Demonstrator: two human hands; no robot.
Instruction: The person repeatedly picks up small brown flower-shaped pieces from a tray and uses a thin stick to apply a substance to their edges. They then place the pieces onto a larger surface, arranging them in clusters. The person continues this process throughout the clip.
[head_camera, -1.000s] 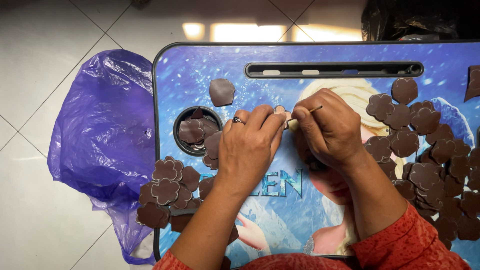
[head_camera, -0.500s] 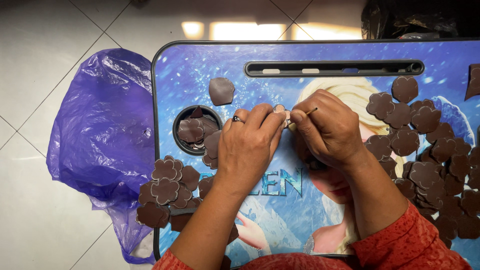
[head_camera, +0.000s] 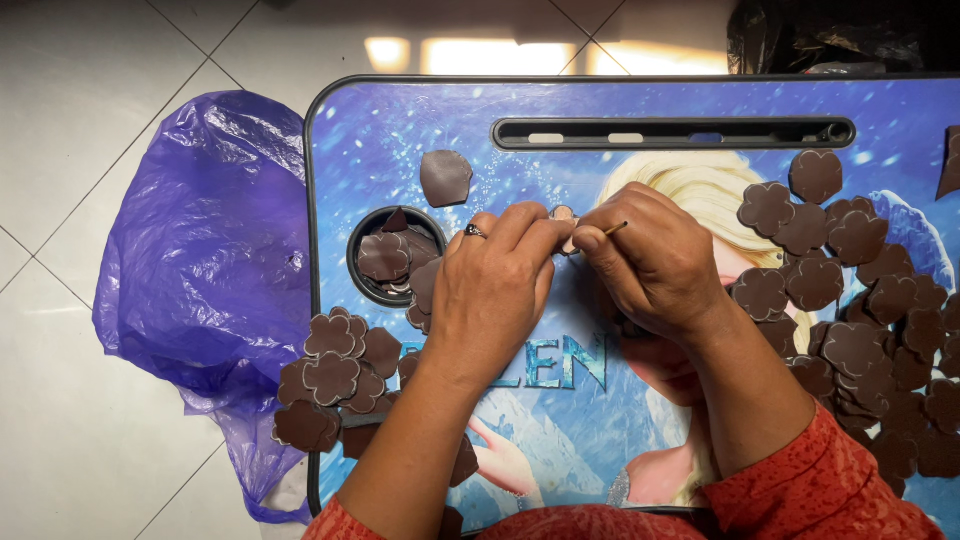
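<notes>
At the middle of the lap desk (head_camera: 400, 120), toward its far edge, the head view shows the left hand (head_camera: 495, 290) pinching a small flower-shaped piece (head_camera: 563, 214) between fingertips, while the right hand (head_camera: 655, 265) is closed narrowly around a thin stick (head_camera: 616, 228) whose tip meets that piece. Judged from the layout, the work is partly done: a small pile of brown pieces (head_camera: 335, 365) sits at the left edge beside the round cup recess (head_camera: 395, 255), and a larger spread of pieces (head_camera: 860, 300) lies along the right side.

Bright, sharp view; window glare on floor tiles (head_camera: 480, 55).
</notes>
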